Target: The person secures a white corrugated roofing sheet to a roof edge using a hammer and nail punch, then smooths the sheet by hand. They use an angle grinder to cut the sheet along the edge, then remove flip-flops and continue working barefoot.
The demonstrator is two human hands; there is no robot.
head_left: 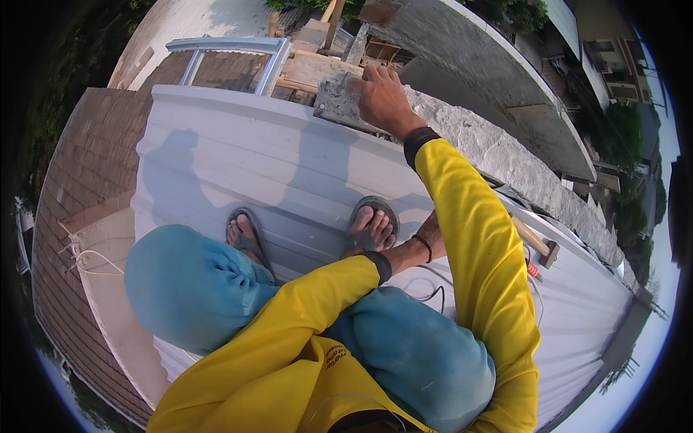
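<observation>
My right hand [386, 101] is stretched out over the top of a rough concrete wall [469, 133]. Its fingers are bent, and whatever lies under them is hidden. My left hand [431, 234], with a dark band at the wrist, reaches across to the right, above the white corrugated metal roof sheet [238, 151]. The yellow right sleeve covers its fingers. Just beyond that sleeve lies a hammer [534, 238] with a wooden handle, next to a red-handled tool [533, 269]. A thin cable [433, 292] curls on the sheet near the left wrist.
My sandalled feet [372, 224] stand on the ribbed sheet. A silver metal frame [231, 47] and wooden boards [307, 68] are at its far edge. Brown shingles [79, 180] slope off to the left. Past the concrete wall is a drop toward buildings [613, 72].
</observation>
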